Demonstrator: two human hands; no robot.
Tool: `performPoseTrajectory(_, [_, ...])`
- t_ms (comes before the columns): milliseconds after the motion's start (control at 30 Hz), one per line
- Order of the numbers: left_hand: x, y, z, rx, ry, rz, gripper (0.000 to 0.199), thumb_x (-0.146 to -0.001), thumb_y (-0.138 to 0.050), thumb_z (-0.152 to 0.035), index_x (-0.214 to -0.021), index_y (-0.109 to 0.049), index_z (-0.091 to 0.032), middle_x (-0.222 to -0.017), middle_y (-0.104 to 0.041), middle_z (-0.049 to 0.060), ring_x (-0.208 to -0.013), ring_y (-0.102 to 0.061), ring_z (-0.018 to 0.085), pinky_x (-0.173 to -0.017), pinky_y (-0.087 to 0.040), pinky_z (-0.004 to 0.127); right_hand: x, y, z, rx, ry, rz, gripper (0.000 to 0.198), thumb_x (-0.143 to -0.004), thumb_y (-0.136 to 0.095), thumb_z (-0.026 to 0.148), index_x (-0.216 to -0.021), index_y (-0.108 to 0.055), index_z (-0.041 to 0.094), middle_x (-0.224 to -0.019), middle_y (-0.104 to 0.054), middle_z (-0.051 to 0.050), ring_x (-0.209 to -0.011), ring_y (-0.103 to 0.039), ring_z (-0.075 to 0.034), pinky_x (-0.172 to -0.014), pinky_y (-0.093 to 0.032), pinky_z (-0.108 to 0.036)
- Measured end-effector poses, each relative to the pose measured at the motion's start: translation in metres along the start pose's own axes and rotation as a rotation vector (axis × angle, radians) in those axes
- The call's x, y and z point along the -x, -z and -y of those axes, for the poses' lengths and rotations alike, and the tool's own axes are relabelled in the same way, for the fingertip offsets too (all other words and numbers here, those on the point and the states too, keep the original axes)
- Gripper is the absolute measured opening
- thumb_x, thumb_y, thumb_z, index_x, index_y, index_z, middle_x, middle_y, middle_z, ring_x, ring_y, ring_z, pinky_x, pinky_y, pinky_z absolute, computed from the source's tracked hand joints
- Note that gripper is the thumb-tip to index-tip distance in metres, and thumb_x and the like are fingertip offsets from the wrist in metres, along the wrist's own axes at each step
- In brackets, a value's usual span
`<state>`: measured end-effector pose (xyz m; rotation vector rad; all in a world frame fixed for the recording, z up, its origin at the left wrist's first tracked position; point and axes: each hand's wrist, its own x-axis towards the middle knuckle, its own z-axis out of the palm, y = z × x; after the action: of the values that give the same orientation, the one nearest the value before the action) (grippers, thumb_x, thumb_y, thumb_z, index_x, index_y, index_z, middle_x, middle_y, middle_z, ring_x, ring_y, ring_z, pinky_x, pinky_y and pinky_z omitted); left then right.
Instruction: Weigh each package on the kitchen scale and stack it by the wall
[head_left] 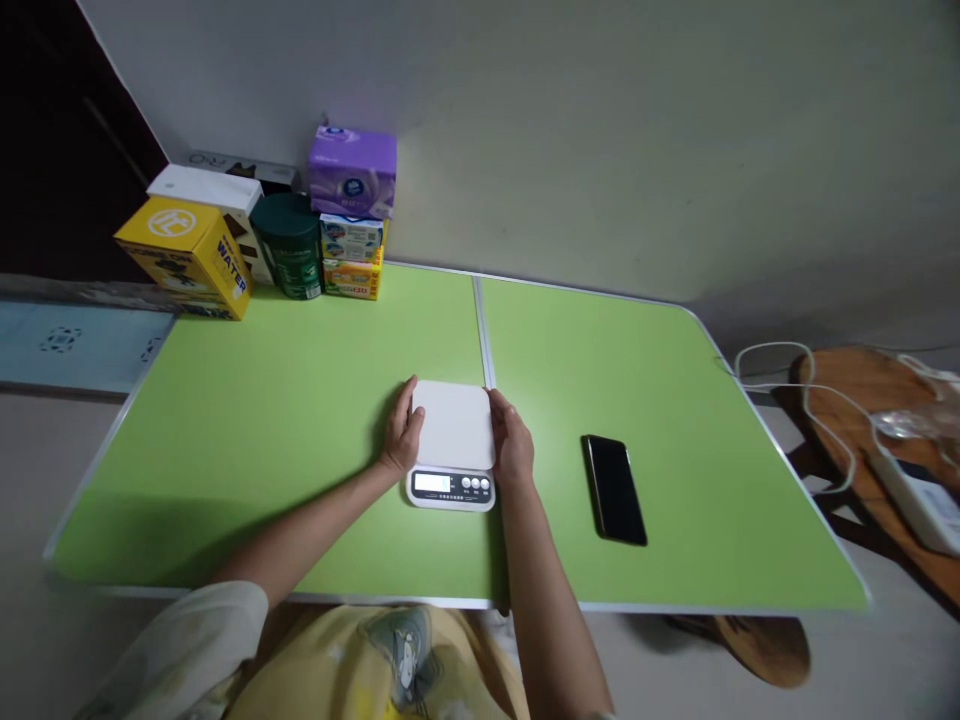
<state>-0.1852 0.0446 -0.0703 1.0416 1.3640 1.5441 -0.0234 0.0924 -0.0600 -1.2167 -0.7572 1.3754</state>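
A white digital kitchen scale (453,424) lies flat on the green table, its lit display and row of buttons facing me. My left hand (403,430) grips the scale's left edge, with the thumb resting on the white plate. On the opposite side, my right hand (513,438) is wrapped against the right edge, its fingers partly hidden. Nothing sits on the weighing plate. To the right of the scale, a black smartphone (614,489) lies screen up, apart from both hands.
At the back left of the green table (247,420) stand a yellow box (187,258), a white box (206,186), a dark green canister (289,245) and a purple tissue pack (352,172) on stacked small boxes (351,258). Beyond the right edge, a wooden stool (840,400) bears white cables and a power strip (919,500).
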Motion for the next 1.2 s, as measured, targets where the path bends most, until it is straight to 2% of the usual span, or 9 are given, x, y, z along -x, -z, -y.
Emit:
performPoseTrajectory(167, [0.001,0.0,0.0,0.027,0.024,-0.018,0.062,-0.09,-0.045,-0.058,-0.139,-0.048,-0.019,-0.149,-0.046,0.012,-0.139,-0.039,0.029,-0.118,-0.026,0.046,0.006,-0.002,0.005,0.237,0.004,-0.041,0.051,-0.079,-0.058,0.052,-0.114,-0.07,0.017,-0.128,-0.066,-0.009,-0.121,-0.057,-0.027,-0.104,-0.04,-0.044])
performPoseTrajectory(467, [0.008,0.0,-0.006,0.146,0.096,-0.059,0.059,-0.09,-0.048,-0.055,-0.137,-0.05,-0.02,-0.148,-0.047,0.011,-0.139,-0.04,0.028,-0.117,-0.027,0.045,0.007,0.002,0.001,0.255,-0.021,0.011,0.051,-0.079,-0.06,0.05,-0.118,-0.068,0.019,-0.134,-0.062,-0.008,-0.128,-0.052,-0.025,-0.11,-0.036,-0.042])
performPoseTrajectory(700, [0.01,-0.005,-0.009,0.094,0.119,-0.107,0.058,-0.089,-0.05,-0.054,-0.136,-0.052,-0.02,-0.147,-0.048,0.011,-0.136,-0.043,0.029,-0.115,-0.03,0.043,0.009,0.007,0.004,0.353,0.003,0.057,0.049,-0.083,-0.056,0.048,-0.122,-0.066,0.02,-0.135,-0.061,-0.007,-0.131,-0.049,-0.026,-0.112,-0.033,-0.043])
performPoseTrajectory(900, [0.011,-0.006,-0.007,0.015,0.083,-0.127,0.056,-0.091,-0.047,-0.054,-0.136,-0.052,-0.021,-0.146,-0.05,0.011,-0.137,-0.043,0.028,-0.117,-0.028,0.045,0.006,0.008,0.006,0.362,-0.057,0.037,0.053,-0.08,-0.058,0.053,-0.121,-0.067,0.021,-0.136,-0.061,-0.006,-0.132,-0.048,-0.03,-0.111,-0.033,-0.045])
performPoseTrajectory(1100, [0.012,-0.008,-0.002,0.125,0.108,-0.089,0.055,-0.092,-0.046,-0.05,-0.139,-0.048,-0.022,-0.15,-0.044,0.01,-0.141,-0.036,0.027,-0.118,-0.026,0.046,0.006,0.01,0.007,0.387,-0.125,0.022,0.052,-0.078,-0.058,0.054,-0.121,-0.067,0.025,-0.138,-0.06,-0.003,-0.133,-0.047,-0.032,-0.111,-0.034,-0.05])
performPoseTrajectory(1200, [0.012,-0.006,0.001,0.157,0.158,-0.095,0.056,-0.091,-0.047,-0.052,-0.14,-0.047,-0.023,-0.152,-0.042,0.011,-0.141,-0.037,0.028,-0.118,-0.027,0.047,0.004,0.008,0.009,0.323,-0.152,0.006,0.052,-0.077,-0.06,0.052,-0.12,-0.067,0.024,-0.135,-0.062,-0.003,-0.132,-0.049,-0.031,-0.111,-0.037,-0.05])
